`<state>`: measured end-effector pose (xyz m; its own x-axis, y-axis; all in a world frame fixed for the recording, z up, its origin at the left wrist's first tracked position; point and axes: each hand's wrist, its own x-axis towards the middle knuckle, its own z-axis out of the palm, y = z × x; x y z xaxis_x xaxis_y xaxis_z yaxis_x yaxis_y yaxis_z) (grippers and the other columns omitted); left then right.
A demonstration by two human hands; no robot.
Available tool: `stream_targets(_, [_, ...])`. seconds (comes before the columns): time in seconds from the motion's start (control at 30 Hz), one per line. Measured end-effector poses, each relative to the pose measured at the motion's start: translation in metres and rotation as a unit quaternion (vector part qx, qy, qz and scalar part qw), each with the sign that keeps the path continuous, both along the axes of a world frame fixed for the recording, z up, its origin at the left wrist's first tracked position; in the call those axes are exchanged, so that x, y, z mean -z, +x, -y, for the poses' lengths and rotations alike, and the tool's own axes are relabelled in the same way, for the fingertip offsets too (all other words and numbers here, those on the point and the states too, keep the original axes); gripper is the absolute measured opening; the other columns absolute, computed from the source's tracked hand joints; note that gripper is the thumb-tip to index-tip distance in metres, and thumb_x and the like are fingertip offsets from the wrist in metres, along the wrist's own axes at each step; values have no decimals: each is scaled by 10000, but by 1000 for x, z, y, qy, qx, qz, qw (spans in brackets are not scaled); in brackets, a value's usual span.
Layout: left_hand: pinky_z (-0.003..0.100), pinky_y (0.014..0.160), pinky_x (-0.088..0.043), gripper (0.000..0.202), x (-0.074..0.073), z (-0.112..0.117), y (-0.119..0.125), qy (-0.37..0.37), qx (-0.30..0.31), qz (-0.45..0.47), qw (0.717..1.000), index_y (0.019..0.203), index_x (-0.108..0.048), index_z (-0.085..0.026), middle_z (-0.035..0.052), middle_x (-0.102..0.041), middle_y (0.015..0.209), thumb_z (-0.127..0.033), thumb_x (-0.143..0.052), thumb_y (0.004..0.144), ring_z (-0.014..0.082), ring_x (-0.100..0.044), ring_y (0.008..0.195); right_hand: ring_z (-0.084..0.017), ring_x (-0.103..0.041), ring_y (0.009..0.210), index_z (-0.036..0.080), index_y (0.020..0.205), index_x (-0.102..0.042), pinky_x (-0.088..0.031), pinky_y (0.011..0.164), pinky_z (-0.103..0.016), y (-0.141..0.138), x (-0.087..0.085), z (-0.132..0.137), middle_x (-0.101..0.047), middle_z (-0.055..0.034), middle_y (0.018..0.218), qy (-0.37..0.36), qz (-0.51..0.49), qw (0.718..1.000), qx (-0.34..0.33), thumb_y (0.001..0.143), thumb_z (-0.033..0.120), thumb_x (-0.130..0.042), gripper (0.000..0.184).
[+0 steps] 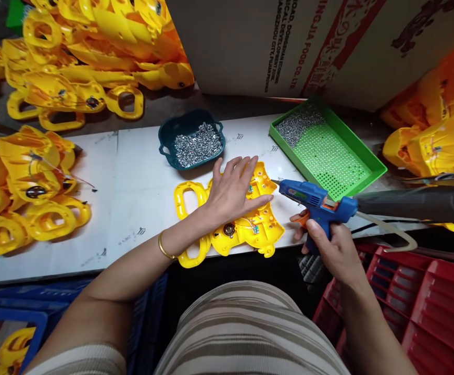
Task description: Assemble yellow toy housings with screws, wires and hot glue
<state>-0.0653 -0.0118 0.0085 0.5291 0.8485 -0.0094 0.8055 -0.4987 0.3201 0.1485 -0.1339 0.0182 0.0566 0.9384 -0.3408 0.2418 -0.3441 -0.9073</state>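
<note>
A yellow plastic toy shell lies open side up on the white table, showing wires, a small round part and a tiny circuit board inside. My left hand rests flat on it with the fingers stretched out. My right hand is wrapped round the grip of a blue glue gun, a finger by the orange trigger. The nozzle points left, just short of the shell's right edge and my left fingertips.
A dark teal basket of small screws sits behind the shell. A green tray with more screws is at the right. Piles of yellow shells lie left, back and right. A cardboard box stands behind; red crates lie below right.
</note>
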Motion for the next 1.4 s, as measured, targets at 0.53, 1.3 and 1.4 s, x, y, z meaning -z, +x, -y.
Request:
stream_targets(0.53, [589, 1116, -183, 820, 3, 4, 2, 18, -6, 1, 1000, 1461, -316, -135, 193, -413, 1482, -674, -480, 865, 357, -410, 1309, -114, -558, 470, 143, 996, -631, -463, 431, -236, -1, 3, -5, -663, -27, 676, -30, 30, 999, -8, 895, 571, -493, 461])
stream_targets(1.3, [570, 1108, -193, 819, 3, 7, 5, 30, -22, -14, 999, 1456, -337, -151, 183, -422, 1477, -661, -532, 846, 361, -427, 1291, -133, -551, 443, 161, 953, -603, -444, 443, -246, -3, -4, -4, -626, -13, 558, -62, 63, 996, -16, 881, 604, -481, 465])
stream_targets(1.4, [575, 1111, -188, 824, 5, 7, 4, 28, -25, -10, 999, 1456, -330, -149, 186, -415, 1481, -666, -527, 846, 364, -423, 1295, -117, -537, 420, 156, 966, -589, -436, 419, -226, -4, -3, -4, -619, -2, 558, -59, 37, 998, -7, 880, 598, -488, 462])
